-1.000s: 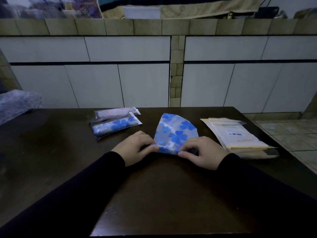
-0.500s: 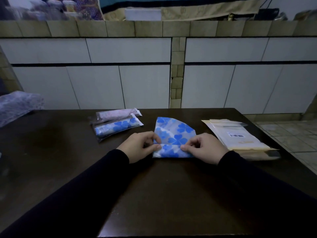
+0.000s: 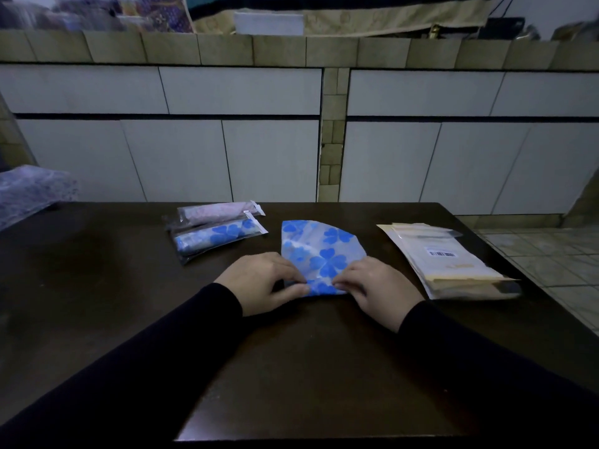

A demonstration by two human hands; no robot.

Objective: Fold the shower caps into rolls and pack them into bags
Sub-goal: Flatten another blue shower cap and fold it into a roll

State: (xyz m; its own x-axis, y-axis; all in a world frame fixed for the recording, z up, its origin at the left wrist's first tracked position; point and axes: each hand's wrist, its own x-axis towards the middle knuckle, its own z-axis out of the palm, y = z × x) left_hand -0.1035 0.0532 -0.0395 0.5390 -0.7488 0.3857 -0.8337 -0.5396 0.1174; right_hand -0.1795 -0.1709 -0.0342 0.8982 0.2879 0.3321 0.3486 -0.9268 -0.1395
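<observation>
Now both hands point(image 3: 262, 280) point(image 3: 377, 285) pinching shower cap point(image 3: 319, 251), table point(image 3: 97, 286)

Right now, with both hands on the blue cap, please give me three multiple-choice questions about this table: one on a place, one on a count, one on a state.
1. Where is the stack of empty bags lying?
A. at the right of the shower cap
B. between the hands
C. under the packed rolls

2. How many packed rolls lie on the table?
A. none
B. two
C. five

3. What is the state of the shower cap?
A. sealed inside a bag
B. hanging off the table edge
C. flat on the table, its near edge turned up into a first fold

Answers:
1 A: the stack lies beyond the right hand, near the table's right edge.
2 B: one pink and one blue roll lie side by side, each in a clear bag.
3 C: the left hand and the right hand pinch the folded near edge; the far part is still spread out.
</observation>
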